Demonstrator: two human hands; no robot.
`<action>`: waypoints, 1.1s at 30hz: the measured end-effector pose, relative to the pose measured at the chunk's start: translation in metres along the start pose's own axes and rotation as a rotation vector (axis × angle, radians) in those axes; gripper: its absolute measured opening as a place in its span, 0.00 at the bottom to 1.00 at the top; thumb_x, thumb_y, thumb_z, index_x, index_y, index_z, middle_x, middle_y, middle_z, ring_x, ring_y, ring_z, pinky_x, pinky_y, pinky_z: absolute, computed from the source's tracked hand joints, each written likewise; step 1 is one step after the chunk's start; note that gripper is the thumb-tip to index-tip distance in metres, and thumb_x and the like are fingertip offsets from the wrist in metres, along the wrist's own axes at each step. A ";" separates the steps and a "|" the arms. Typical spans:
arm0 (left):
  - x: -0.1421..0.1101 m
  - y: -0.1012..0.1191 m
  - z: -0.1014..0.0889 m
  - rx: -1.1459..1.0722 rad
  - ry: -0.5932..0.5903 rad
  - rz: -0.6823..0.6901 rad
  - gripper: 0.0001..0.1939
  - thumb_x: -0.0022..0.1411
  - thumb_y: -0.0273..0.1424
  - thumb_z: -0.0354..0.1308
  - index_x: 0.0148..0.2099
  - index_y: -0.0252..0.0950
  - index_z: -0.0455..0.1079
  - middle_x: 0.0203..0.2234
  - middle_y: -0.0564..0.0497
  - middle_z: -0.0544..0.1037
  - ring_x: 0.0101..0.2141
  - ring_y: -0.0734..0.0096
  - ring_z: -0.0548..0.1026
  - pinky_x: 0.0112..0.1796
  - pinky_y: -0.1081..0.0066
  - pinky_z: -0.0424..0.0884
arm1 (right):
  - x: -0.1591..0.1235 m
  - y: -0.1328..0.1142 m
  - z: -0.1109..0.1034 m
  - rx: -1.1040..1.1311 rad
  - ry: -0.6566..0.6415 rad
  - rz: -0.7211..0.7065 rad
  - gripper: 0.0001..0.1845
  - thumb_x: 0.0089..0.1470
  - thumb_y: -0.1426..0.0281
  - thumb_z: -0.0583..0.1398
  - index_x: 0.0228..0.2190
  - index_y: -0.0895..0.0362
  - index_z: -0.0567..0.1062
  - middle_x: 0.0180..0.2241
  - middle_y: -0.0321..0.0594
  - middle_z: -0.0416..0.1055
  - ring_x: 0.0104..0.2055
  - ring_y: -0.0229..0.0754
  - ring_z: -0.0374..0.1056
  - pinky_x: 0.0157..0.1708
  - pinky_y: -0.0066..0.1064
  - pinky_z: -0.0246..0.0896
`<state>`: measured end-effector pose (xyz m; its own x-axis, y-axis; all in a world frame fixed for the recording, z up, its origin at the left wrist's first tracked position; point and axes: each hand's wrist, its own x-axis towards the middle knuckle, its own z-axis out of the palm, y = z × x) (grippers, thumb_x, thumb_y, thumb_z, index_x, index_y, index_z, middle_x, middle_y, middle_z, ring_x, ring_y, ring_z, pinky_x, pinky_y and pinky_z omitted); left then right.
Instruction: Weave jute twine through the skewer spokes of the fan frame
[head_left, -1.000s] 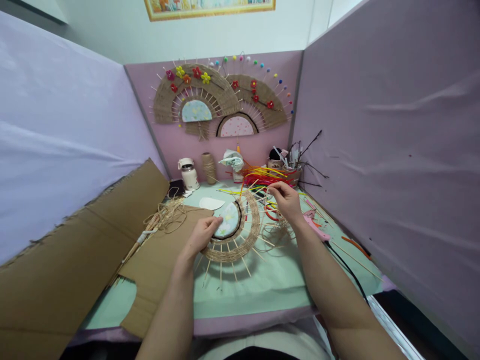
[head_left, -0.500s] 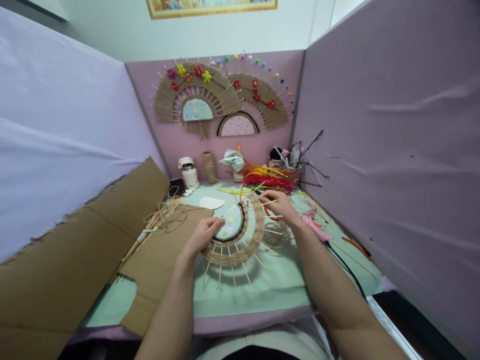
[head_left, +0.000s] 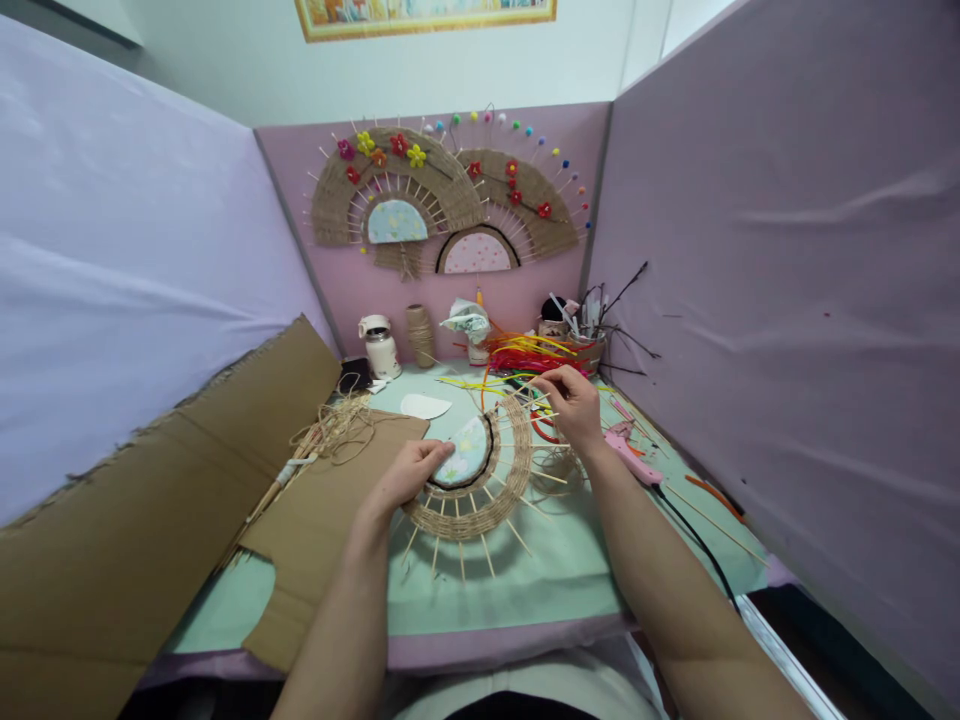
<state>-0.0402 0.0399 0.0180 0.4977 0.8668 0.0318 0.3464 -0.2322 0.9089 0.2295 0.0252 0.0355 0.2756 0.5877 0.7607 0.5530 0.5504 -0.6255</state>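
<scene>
A half-woven fan (head_left: 487, 485) of jute twine on wooden sticks, with a floral paper half-disc at its centre, lies on the green table (head_left: 540, 580). My left hand (head_left: 409, 472) presses on the fan's left part, thumb on the paper half-disc. My right hand (head_left: 574, 400) is at the fan's far right end, fingers pinched on the twine among the stick tips. Loose twine (head_left: 559, 462) curls just below that hand.
Brown cardboard sheets (head_left: 187, 500) cover the left side. A pink glue gun (head_left: 628, 450) with black cord lies right. At the back stand a white jar (head_left: 379, 348), a twine spool (head_left: 420, 335), coloured strips (head_left: 529, 355) and a cup of twigs. Finished fans (head_left: 442, 195) hang on the wall.
The fan has turned a little and its right end has shifted. My right hand dipped to the stick tips, then rose slightly with the twine. My left hand has stayed on the fan.
</scene>
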 end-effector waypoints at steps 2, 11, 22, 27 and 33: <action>0.001 -0.002 0.000 0.009 -0.035 0.002 0.23 0.53 0.50 0.52 0.22 0.34 0.60 0.17 0.56 0.56 0.21 0.78 0.53 0.21 0.76 0.50 | 0.001 -0.001 -0.002 0.002 0.043 -0.028 0.09 0.51 0.63 0.58 0.25 0.55 0.73 0.26 0.39 0.69 0.30 0.40 0.64 0.34 0.32 0.59; -0.002 0.003 0.003 0.038 -0.124 -0.020 0.24 0.52 0.52 0.51 0.22 0.35 0.56 0.16 0.58 0.52 0.20 0.79 0.50 0.21 0.76 0.47 | 0.006 0.011 -0.002 0.191 -0.072 0.193 0.10 0.49 0.63 0.59 0.26 0.57 0.74 0.24 0.36 0.69 0.27 0.37 0.62 0.29 0.29 0.57; -0.002 0.008 0.005 -0.019 0.064 0.067 0.22 0.54 0.48 0.51 0.22 0.33 0.60 0.17 0.57 0.56 0.21 0.78 0.53 0.22 0.76 0.50 | -0.001 0.010 0.017 0.332 -0.272 0.388 0.12 0.44 0.62 0.61 0.26 0.58 0.76 0.26 0.38 0.72 0.27 0.37 0.64 0.28 0.28 0.57; 0.001 0.006 0.004 0.003 0.163 0.100 0.22 0.55 0.47 0.52 0.22 0.32 0.63 0.18 0.56 0.60 0.22 0.77 0.56 0.24 0.76 0.52 | 0.002 0.008 0.006 0.373 -0.253 0.432 0.15 0.44 0.59 0.61 0.31 0.57 0.77 0.24 0.36 0.71 0.23 0.35 0.61 0.23 0.27 0.54; 0.002 0.006 0.005 0.043 0.223 0.103 0.22 0.55 0.47 0.51 0.22 0.33 0.62 0.17 0.56 0.58 0.22 0.77 0.55 0.23 0.75 0.51 | -0.001 0.007 0.004 0.429 -0.352 0.425 0.18 0.45 0.59 0.61 0.35 0.57 0.78 0.24 0.38 0.72 0.24 0.35 0.61 0.22 0.26 0.53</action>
<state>-0.0327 0.0380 0.0217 0.3462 0.9124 0.2182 0.3389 -0.3385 0.8778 0.2306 0.0311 0.0298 0.0882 0.9212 0.3789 0.0738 0.3733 -0.9248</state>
